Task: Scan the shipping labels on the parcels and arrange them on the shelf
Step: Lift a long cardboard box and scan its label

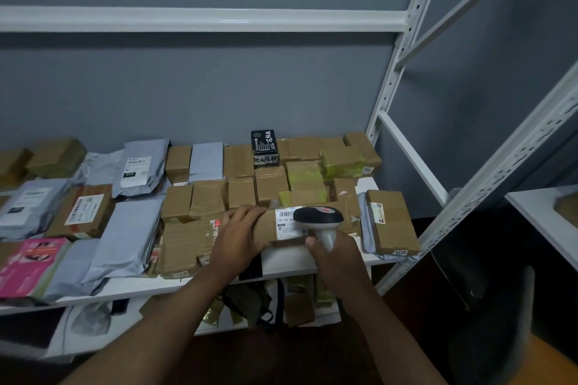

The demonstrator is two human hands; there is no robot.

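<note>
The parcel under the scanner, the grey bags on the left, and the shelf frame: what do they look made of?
The parcel looks like brown cardboard wrapped in glossy clear tape, with a white paper label. The grey bags seem to be thin plastic mailers: soft wrinkles, dull sheen. The shelf frame appears to be white painted metal, with punched slots along its uprights.

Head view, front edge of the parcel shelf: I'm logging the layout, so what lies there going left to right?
Pink parcel → grey mailer bag → taped brown box → left hand holding the long labelled parcel → right hand gripping the scanner → brown box at the right end.
</note>
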